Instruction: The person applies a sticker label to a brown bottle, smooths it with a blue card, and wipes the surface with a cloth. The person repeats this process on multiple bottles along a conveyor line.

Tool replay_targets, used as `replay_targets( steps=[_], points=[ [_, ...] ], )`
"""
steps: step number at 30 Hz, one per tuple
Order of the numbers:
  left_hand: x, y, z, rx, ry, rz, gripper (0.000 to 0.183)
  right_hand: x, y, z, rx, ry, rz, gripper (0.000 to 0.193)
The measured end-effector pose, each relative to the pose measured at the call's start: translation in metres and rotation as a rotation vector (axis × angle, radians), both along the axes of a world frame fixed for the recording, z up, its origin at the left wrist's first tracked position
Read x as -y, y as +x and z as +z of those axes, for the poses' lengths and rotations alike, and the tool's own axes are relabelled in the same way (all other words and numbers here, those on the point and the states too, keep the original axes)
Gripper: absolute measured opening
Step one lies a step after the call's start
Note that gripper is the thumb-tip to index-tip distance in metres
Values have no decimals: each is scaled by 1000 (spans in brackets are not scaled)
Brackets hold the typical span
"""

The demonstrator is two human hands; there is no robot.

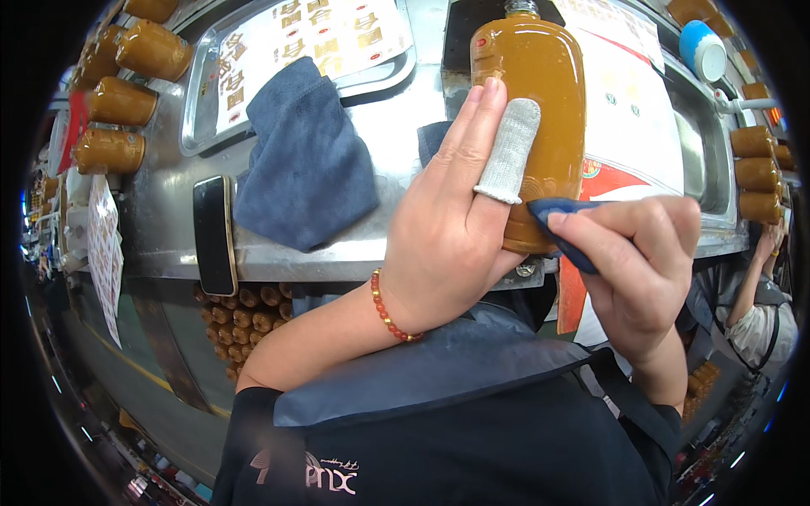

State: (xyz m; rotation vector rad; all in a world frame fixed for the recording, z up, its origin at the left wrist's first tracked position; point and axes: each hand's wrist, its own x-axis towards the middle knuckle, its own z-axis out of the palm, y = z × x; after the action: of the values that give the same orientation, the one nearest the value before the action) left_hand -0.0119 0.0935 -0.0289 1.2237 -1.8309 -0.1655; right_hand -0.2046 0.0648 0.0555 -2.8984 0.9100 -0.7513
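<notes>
A flat amber-brown bottle (553,110) with a metallic neck lies in front of me at the far edge of the bench, its base toward me. My left hand (456,202) lies along its left side with fingers stretched out and the thumb by the base. A grey knitted finger cover (510,152) sits on one finger. Near the bottle's lower right, my right hand (633,261) pinches a small dark blue scraper-like piece (564,232) between thumb and fingers. Its tip meets the bottle's lower face. Whether it is stiff or folded cloth is hard to make out.
On the metal bench to the left lie a blue-grey cloth (308,160), a phone (215,236) and a tray (198,110) with label sheets (337,34). Similar bottles (110,152) stand far left and right (757,174). At the right, another person's hand (766,244) shows.
</notes>
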Motion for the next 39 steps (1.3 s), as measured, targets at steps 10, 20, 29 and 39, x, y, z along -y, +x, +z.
replay_targets(
  steps=[10,20,29,39],
  points=[
    [-2,2,2,-58,56,-21,66,3,-3,5,-26,126,-73,33],
    [0,0,-19,-216,83,-5,114,-2,-6,2,-46,84,-46,33],
    [1,1,-14,-159,99,9,114,8,-6,-3,-51,-12,33,40],
    [0,0,-13,-198,109,1,107,17,-6,4,-95,-10,78,42]
  ],
)
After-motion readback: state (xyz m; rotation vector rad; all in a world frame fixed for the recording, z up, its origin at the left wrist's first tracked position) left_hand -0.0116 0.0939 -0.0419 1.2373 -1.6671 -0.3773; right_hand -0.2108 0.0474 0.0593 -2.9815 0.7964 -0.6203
